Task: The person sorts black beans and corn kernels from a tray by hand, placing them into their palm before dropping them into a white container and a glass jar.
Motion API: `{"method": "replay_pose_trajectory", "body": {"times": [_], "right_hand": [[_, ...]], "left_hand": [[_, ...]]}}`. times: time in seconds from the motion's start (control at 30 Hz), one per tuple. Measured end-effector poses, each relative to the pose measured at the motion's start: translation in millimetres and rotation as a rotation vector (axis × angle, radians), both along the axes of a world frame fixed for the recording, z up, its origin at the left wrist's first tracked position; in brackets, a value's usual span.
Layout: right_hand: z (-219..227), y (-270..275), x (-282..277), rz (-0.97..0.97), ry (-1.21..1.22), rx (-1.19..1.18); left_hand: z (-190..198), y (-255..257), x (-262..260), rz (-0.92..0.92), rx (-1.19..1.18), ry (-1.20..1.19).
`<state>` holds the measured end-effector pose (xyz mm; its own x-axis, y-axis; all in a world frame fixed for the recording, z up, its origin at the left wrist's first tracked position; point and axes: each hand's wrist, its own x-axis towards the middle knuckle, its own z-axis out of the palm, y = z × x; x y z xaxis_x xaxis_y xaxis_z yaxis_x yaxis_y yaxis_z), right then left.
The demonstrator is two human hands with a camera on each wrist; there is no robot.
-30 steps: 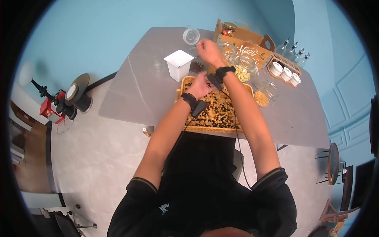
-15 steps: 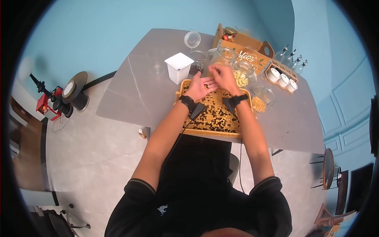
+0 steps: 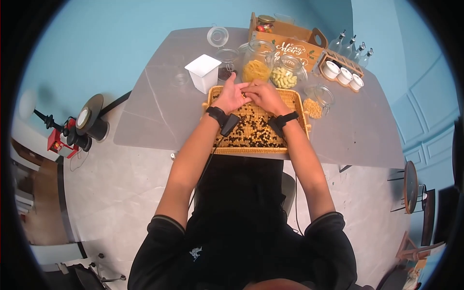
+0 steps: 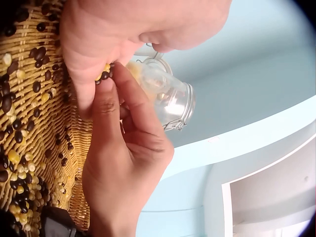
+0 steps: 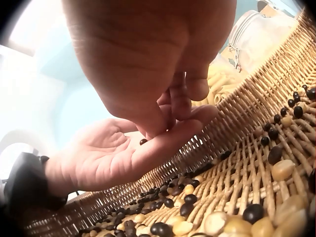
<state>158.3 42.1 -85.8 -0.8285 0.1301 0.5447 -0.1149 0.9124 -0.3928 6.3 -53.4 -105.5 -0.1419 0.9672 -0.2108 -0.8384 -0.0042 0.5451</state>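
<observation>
A wicker tray holds scattered dark beans and yellow kernels. Over its far side my left hand lies palm up, with a few dark and yellow pieces on it, and a dark bean shows on the palm in the right wrist view. The fingertips of my right hand meet the left palm and fingers; in the left wrist view the right thumb and index finger pinch at a dark bean there. How many pieces they hold cannot be told.
Beyond the tray stand a white square container, a jar of yellow pasta, a jar of pale pieces and a jar with dark contents. A jar of yellow kernels lies right, near white cups and a wooden crate.
My right hand has come back from the jars behind the tray to the left palm, its fingertips now touching it. The left hand remains palm up over the tray's far side.
</observation>
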Motion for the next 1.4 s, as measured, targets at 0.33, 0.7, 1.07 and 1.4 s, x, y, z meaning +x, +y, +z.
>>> {"method": "replay_pose_trajectory", "body": {"times": [0.33,0.7,1.07,1.4], "right_hand": [[-4.6,-8.1,-2.4,-0.140,-0.045,0.112],[-0.3,15.5,-4.7,0.270,0.127,-1.447],[-4.9,20.9,-2.8,0.183,0.004,-1.289],[-5.3,-0.4,-1.6,-0.085,-0.081,-0.432]], "left_hand": [[-20.6,9.4,-14.3,-0.058,0.041,-0.120],[1.3,-2.2,1.8,-0.039,0.012,-0.046],[6.4,-3.6,4.6,-0.033,-0.018,-0.032],[4.4,-3.1,4.2,-0.036,0.014,-0.010]]}}
